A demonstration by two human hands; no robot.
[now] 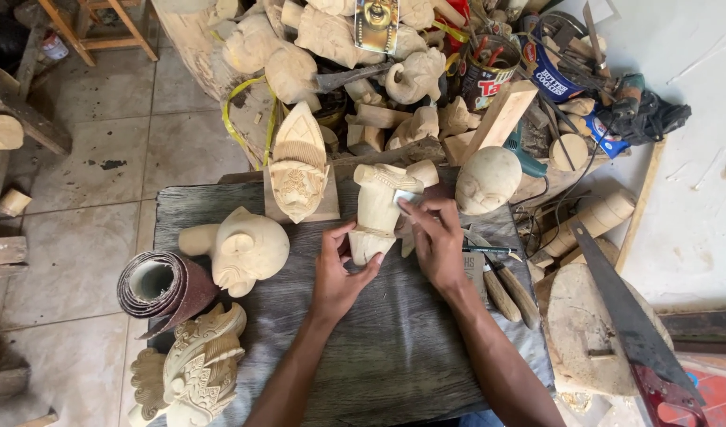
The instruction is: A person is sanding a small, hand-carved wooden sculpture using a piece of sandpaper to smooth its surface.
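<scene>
Both hands' fingers grip wood carving (376,212) on dark workbench (394,348), tiled floor (86,237).

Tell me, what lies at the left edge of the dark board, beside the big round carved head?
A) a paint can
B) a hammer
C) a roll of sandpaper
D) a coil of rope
C: a reddish-brown roll of sandpaper lies just left of the pale carved head, its hollow core showing.

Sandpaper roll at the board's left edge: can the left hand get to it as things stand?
Probably yes, but not freely: the left hand is gripping the wooden torso carving, and the round carved head sits between it and the sandpaper roll.
</scene>
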